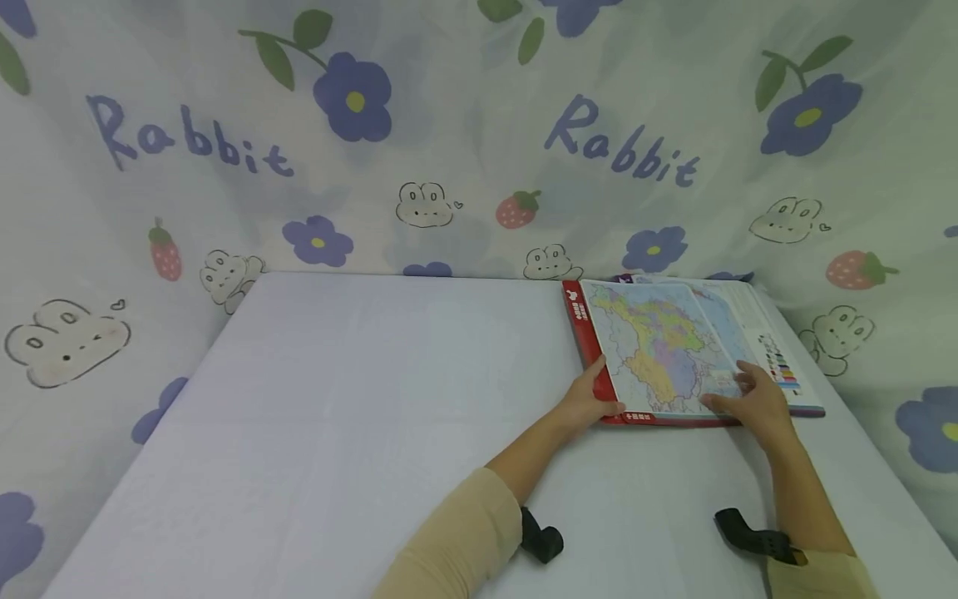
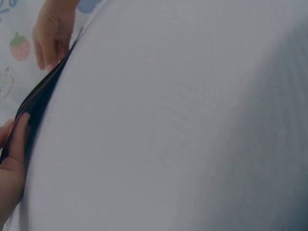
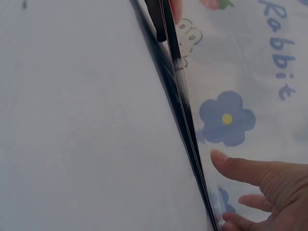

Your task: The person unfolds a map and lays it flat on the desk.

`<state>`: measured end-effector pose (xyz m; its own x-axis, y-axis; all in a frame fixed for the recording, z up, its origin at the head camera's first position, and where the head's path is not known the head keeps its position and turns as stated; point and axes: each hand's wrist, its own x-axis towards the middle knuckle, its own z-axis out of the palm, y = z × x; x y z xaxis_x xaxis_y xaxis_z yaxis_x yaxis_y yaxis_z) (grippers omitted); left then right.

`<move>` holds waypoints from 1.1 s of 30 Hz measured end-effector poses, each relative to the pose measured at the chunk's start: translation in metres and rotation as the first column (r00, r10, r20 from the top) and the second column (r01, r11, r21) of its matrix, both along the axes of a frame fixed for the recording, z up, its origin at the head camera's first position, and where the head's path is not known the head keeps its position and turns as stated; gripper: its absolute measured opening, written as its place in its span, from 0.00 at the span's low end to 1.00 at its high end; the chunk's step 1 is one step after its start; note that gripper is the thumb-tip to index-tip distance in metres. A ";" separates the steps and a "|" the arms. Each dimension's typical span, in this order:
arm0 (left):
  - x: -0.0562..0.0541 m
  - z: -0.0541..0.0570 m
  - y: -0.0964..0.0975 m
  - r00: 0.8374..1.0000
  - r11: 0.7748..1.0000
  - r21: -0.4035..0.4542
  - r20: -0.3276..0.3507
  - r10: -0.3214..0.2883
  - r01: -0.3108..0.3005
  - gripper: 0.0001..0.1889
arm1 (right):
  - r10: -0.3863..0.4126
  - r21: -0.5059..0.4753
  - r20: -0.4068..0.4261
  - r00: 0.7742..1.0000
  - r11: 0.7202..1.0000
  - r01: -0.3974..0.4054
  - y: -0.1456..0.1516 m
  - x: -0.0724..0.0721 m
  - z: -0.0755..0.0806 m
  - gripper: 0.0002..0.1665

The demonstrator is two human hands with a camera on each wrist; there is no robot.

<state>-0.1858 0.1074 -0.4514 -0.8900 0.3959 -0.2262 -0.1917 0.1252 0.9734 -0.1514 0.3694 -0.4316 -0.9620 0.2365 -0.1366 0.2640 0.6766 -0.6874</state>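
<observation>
A flat map (image 1: pixel 651 349) with a red border and coloured regions lies at the right of the table, its near edge facing me. My left hand (image 1: pixel 584 399) grips its near left corner. In the left wrist view, the fingers of the left hand (image 2: pixel 14 159) lie on both sides of the thin edge. My right hand (image 1: pixel 756 403) is over the map's near right part, thumb and fingers spread. The right wrist view shows that hand (image 3: pixel 274 192) beside the edge, thumb held apart from it. Under the red-bordered map, a second sheet (image 1: pixel 759 333) sticks out to the right.
The table (image 1: pixel 359 399) has a white cover. Behind and beside it hangs a curtain (image 1: pixel 464 125) printed with flowers, rabbits and strawberries. A black wrist mount (image 1: pixel 542 537) sits by the left sleeve, and another black mount (image 1: pixel 756 537) by the right one.
</observation>
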 end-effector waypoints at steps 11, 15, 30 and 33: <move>0.001 0.002 -0.001 1.000 1.000 -0.016 0.007 0.011 -0.011 0.46 | -0.088 0.043 0.050 0.995 0.995 0.086 -0.006 -0.005 0.003 0.59; 0.001 0.003 -0.001 1.000 0.999 -0.029 0.006 0.014 -0.014 0.45 | -0.089 0.041 0.083 0.993 0.995 0.086 -0.002 -0.003 0.004 0.60; 0.000 0.004 -0.005 0.999 0.999 -0.026 0.023 0.025 -0.025 0.44 | -0.058 0.003 0.085 0.995 0.998 0.058 0.007 -0.001 0.007 0.56; 0.001 0.003 -0.006 0.999 1.000 -0.015 0.032 0.026 -0.025 0.45 | -0.040 -0.014 0.119 0.992 0.999 0.042 0.010 0.001 0.010 0.55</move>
